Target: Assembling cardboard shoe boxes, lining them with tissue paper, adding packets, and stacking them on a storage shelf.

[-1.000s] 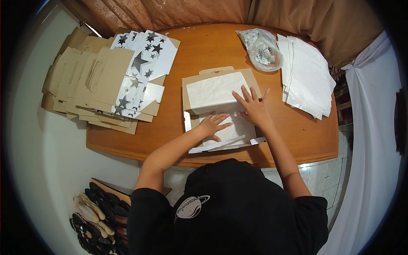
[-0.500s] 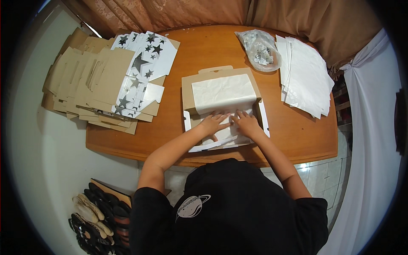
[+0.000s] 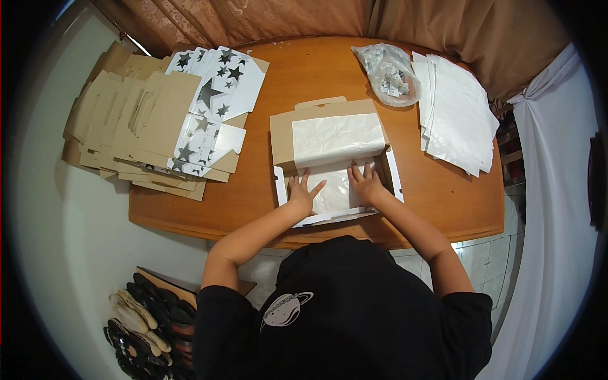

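In front of me stands an open cardboard box [image 3: 282,144], brown inside with white outer walls, its lid raised at the far side. A sheet of white tissue paper [image 3: 337,138] lines the bottom and runs up over the lid. My left hand [image 3: 304,191] rests with fingers spread on the paper by the box's left wall. Toward the right wall, my right hand [image 3: 366,183] presses the paper, its fingers also apart. Neither hand holds anything.
Flattened brown and star-printed boxes [image 3: 158,120] are piled at the table's left. A clear plastic bag [image 3: 394,79] with small packets lies at the far right, beside a stack of white paper sheets [image 3: 457,117]. Several shoes [image 3: 152,323] sit on the floor at lower left.
My hands have moved apart inside the box, the left one toward the left wall. The paper has shifted slightly to the right and lies flatter between them.
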Demonstrator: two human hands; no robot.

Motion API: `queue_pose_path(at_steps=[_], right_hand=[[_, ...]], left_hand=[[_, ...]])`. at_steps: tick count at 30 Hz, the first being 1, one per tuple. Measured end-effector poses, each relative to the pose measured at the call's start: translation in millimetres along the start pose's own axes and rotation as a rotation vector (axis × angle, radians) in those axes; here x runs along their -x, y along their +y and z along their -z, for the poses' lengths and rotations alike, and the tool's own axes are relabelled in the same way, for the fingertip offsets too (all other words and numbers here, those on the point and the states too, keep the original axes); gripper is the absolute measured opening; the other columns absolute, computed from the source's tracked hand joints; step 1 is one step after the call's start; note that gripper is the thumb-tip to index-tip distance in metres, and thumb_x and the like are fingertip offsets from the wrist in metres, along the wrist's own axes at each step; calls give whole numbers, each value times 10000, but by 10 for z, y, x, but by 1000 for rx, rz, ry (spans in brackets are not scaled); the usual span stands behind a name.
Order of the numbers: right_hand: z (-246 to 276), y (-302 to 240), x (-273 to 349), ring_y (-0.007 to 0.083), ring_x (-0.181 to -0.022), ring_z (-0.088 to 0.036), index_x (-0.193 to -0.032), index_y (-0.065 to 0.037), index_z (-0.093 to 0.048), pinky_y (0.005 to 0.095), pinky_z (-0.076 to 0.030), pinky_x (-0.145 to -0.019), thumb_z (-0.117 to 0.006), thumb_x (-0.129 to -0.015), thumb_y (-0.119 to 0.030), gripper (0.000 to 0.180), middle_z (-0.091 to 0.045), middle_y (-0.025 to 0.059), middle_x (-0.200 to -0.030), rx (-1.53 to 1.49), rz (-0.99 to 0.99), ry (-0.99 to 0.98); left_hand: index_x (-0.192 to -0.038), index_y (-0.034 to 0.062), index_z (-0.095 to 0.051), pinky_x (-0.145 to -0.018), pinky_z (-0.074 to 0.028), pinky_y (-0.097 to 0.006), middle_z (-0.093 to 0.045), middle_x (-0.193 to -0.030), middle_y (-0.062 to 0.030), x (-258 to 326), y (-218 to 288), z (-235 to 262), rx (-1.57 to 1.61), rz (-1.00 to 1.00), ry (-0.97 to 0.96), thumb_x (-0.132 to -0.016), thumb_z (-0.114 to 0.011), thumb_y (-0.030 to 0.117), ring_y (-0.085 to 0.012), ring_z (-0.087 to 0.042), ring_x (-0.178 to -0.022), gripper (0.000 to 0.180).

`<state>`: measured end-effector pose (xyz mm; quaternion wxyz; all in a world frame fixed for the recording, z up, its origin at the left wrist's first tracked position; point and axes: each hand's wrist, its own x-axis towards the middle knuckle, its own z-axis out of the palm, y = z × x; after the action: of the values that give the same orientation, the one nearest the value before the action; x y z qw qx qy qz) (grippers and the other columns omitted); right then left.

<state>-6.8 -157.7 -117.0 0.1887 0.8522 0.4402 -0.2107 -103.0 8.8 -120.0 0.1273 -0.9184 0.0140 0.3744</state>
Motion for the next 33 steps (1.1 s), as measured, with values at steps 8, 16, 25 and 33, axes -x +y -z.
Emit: queue_pose_path(at_steps=[8,16,25,33], right_hand=[[-9,362,-11,380,-1303,-228,-1386,-113,-208,470,-373,-952,-764,-604,-238,968,-159,149,-1449,-239,126,-19],[163,164,95,352,-1315,-218,-1397,-160,-193,481,-311,-1000,-812,-544,-291,1063,-140,131,-1460,-75,135,92],[-12,195,31,310,-1334,-197,-1414,-146,-139,440,-286,-1024,-676,-707,-178,889,-86,165,-1467,-139,-48,-23],[733,467,544,317,-1289,-291,-1333,-78,-329,481,-279,-1028,-640,-761,-143,654,-260,171,-1411,-206,184,144]], left_hand=[[-1428,233,-81,-1019,-129,-575,-179,-1406,-285,101,-49,28,-177,143,-90,-701,-459,719,-429,-227,-1290,952],[-1409,358,-70,-1004,-175,-584,-52,-1470,-168,98,-12,22,22,-102,143,-701,-571,617,-402,-154,-1322,905],[-1409,356,-59,-1013,-210,-565,-11,-1482,-116,47,-6,81,82,-267,340,-692,-641,538,-353,-128,-1339,941],[-1212,115,-484,-853,-451,-378,-501,-1222,-120,416,-238,711,459,-478,636,-786,-609,320,-299,-527,-1046,489]])
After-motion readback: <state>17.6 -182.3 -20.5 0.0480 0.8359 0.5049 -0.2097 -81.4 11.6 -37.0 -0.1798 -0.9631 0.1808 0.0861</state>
